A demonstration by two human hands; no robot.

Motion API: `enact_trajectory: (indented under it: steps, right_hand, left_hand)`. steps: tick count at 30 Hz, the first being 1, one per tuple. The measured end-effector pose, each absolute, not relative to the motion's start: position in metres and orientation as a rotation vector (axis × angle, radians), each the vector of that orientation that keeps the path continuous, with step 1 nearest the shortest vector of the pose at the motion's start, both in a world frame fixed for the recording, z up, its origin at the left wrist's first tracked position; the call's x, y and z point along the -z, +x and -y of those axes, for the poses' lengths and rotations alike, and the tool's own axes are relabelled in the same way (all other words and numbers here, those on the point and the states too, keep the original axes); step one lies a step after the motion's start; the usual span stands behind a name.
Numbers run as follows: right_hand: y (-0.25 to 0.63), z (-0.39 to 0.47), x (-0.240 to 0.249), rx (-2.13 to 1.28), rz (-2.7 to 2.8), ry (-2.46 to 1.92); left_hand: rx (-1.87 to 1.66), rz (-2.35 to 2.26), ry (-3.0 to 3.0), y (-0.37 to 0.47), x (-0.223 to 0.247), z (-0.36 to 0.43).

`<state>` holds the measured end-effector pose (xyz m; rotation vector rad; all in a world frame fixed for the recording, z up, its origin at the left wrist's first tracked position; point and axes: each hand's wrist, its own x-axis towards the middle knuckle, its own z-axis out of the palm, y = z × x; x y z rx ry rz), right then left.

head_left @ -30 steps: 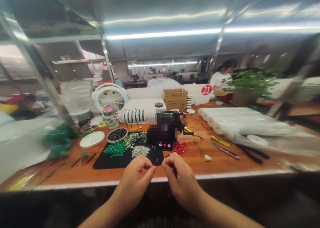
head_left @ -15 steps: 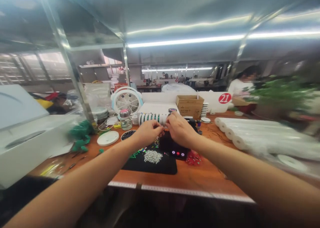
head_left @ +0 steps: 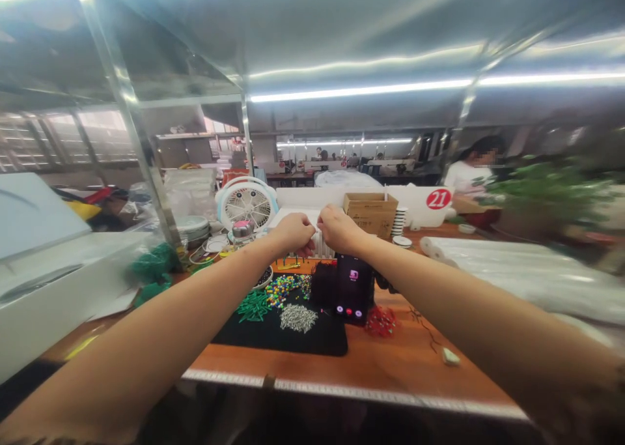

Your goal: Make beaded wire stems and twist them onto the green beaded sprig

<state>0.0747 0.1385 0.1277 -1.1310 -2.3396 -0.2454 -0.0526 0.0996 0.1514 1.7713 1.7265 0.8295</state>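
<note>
Close together above the back of the work area, my left hand [head_left: 295, 233] and my right hand [head_left: 338, 229] are both closed in a pinch. What they hold, if anything, is too small to make out. White spools [head_left: 318, 247] stand behind them, partly hidden. Below lies a black mat [head_left: 312, 345] bearing a heap of small silver beads [head_left: 297, 318], multicoloured beads [head_left: 280, 291] and short green sticks [head_left: 252, 306]. A phone [head_left: 352, 288] with a lit screen leans at the mat's right, beside a pile of small red pieces [head_left: 381, 321].
A white fan [head_left: 248, 205], a lidded jar [head_left: 243, 231] and a cardboard box [head_left: 378, 214] stand at the back. Plastic-wrapped rolls [head_left: 517, 269] lie at right, a white box [head_left: 53, 282] at left. A person in white [head_left: 466, 178] sits far right.
Both hands have risen a little, uncovering more of the beads, green sticks and phone. The view has shifted slightly, with the table now lower. Both hands stay pinched.
</note>
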Motion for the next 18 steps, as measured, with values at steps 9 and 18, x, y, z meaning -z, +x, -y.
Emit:
enact_trajectory:
  steps: [9, 18]
  right_hand:
    - [0.073, -0.138, -0.13, 0.256, 2.362, -1.138]
    - [0.072, -0.143, -0.128, 0.266, 2.352, -1.12]
  left_hand:
    - [-0.851, -1.693, 1.693, -0.051, -0.142, -0.089]
    - [-0.868, -1.653, 1.609, -0.048, -0.119, -0.083]
